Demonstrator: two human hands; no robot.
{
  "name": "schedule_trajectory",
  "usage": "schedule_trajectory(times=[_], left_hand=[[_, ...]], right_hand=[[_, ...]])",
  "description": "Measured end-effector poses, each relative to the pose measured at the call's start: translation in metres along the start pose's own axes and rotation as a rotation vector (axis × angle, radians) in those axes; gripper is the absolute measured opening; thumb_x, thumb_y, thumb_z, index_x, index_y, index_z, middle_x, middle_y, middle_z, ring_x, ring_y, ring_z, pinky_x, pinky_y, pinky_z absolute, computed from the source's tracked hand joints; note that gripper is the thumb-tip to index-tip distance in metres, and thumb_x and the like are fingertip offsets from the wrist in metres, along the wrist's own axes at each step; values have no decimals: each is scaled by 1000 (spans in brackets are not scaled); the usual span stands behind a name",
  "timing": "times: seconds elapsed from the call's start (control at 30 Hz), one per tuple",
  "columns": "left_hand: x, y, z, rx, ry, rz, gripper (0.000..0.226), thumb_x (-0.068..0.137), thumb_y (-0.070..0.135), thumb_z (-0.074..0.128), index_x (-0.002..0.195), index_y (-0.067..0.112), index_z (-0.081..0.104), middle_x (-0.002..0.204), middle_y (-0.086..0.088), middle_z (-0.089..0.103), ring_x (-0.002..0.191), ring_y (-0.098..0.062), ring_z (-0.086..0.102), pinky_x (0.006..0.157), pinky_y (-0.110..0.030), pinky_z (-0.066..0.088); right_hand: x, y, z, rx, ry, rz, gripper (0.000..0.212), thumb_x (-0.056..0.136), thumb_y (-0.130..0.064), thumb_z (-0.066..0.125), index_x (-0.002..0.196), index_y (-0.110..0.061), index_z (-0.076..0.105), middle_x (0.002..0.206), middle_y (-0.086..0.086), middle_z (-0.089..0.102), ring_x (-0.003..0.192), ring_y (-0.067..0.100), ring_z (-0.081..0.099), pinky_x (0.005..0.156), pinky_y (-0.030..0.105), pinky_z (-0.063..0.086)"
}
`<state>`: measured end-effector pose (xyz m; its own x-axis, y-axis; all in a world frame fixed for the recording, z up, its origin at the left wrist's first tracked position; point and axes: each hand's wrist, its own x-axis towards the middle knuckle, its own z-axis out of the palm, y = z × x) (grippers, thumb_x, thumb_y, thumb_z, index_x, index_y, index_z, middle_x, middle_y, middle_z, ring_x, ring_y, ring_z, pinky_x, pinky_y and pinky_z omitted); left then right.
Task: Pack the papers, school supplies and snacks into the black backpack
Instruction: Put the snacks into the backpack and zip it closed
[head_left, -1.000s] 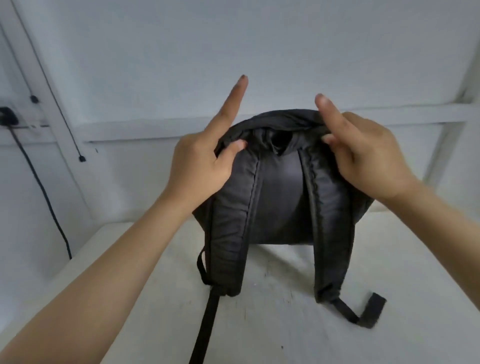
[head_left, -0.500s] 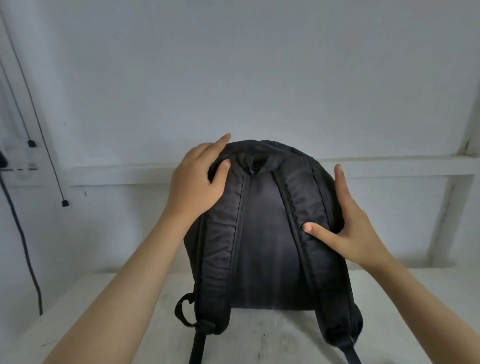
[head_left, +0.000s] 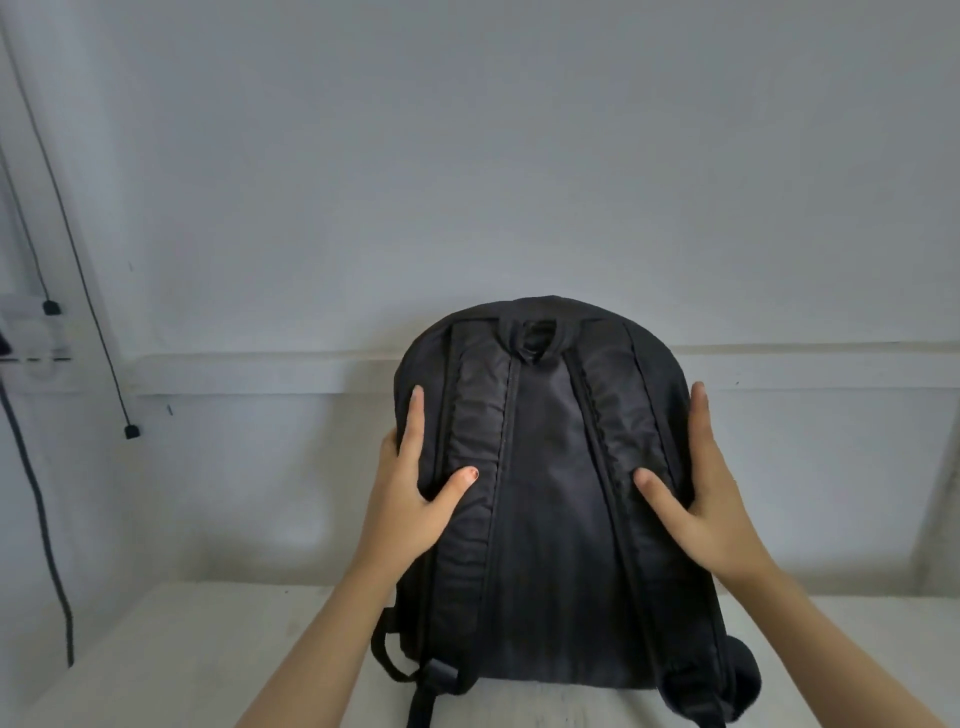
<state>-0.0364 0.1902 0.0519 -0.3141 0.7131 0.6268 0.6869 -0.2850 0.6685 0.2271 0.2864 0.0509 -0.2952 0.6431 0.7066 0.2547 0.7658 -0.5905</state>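
Note:
The black backpack (head_left: 545, 499) stands upright on the white table (head_left: 208, 654), its strap side facing me and its top handle at the back. My left hand (head_left: 410, 499) holds its left side, thumb on the left shoulder strap and fingers round the edge. My right hand (head_left: 701, 499) holds the right side the same way, thumb on the right strap. The bag looks closed and full. No papers, supplies or snacks are in sight.
A white wall with a ledge (head_left: 260, 369) runs just behind the backpack. Black cables (head_left: 78, 260) hang down the wall at the left, one reaching past the table's left edge. Loose strap ends (head_left: 421, 696) lie on the table in front.
Both hands slid down from the top of the backpack to its two sides. The bag now stands straighter and my view has dropped closer to it.

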Motion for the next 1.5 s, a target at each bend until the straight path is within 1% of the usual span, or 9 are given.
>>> schedule_trajectory(times=[0.2, 0.37, 0.53, 0.63, 0.73, 1.0, 1.13, 1.27, 1.5], left_hand=[[17, -15, 16, -137, 119, -64, 106, 74, 36, 76, 140, 53, -5, 145, 27, 17, 127, 19, 19, 107, -19, 24], [-13, -39, 19, -339, 59, -218, 123, 65, 30, 80, 136, 56, -16, 135, 18, 32, 122, 1, 42, 100, -22, 36], [-56, -59, 37, -92, 53, -169, 119, 66, 39, 79, 132, 62, -17, 136, 51, 0, 127, 22, 13, 105, -17, 24], [-61, -55, 43, 66, 101, -101, 99, 72, 50, 66, 132, 64, -11, 146, 21, 24, 123, -2, 38, 95, -14, 32], [-63, -57, 46, 227, 127, 15, 79, 81, 62, 53, 136, 61, -4, 128, -14, 47, 99, -24, 60, 83, -20, 41], [-72, -45, 32, 288, 141, 83, 74, 83, 51, 55, 140, 56, 7, 117, -10, 51, 91, -6, 48, 79, -14, 40], [-72, -39, 31, 304, 80, 12, 75, 84, 50, 51, 140, 56, 1, 120, -11, 46, 90, -14, 54, 80, -17, 41], [-65, -46, 35, 321, -6, -115, 72, 89, 48, 48, 136, 56, -6, 120, -15, 42, 92, -21, 53, 85, -22, 41], [-70, -46, 30, 484, -47, -153, 77, 90, 49, 48, 136, 51, -13, 142, -20, 28, 125, -34, 38, 101, -42, 37]], right_hand=[[21, 27, 24, -23, 37, 122, 85, 87, -47, 49, 147, -37, -10, 142, -31, 13, 131, -9, 16, 112, 24, 19], [-20, 47, 33, 2, 72, 76, 78, 90, -54, 47, 142, -50, -11, 154, -26, -3, 144, 0, 1, 117, 22, 10], [-67, 72, 48, -91, 11, 98, 83, 79, -74, 41, 142, -54, -7, 155, -4, 17, 142, 3, 15, 111, 18, 21], [-65, 66, 48, -146, 59, 80, 81, 78, -65, 44, 139, -59, -8, 148, 9, 31, 134, 12, 29, 105, 33, 30], [-63, 60, 43, -185, 114, 11, 76, 81, -59, 44, 139, -60, -5, 137, 16, 42, 126, 20, 39, 101, 33, 34], [-79, 34, 36, -256, 127, -43, 66, 91, -46, 50, 140, -60, 8, 99, 9, 52, 68, 25, 58, 66, 24, 44], [-76, 25, 35, -261, 26, 80, 72, 90, -38, 47, 140, -59, 0, 115, 13, 49, 89, 32, 61, 77, 26, 45], [-65, 28, 42, -202, -84, 221, 70, 94, -37, 45, 140, -52, -7, 144, 13, 32, 132, 29, 38, 103, 33, 34], [-68, 17, 42, -347, -145, 360, 77, 94, -46, 41, 142, -42, -19, 158, 12, 3, 133, 37, 36, 99, 44, 41]])
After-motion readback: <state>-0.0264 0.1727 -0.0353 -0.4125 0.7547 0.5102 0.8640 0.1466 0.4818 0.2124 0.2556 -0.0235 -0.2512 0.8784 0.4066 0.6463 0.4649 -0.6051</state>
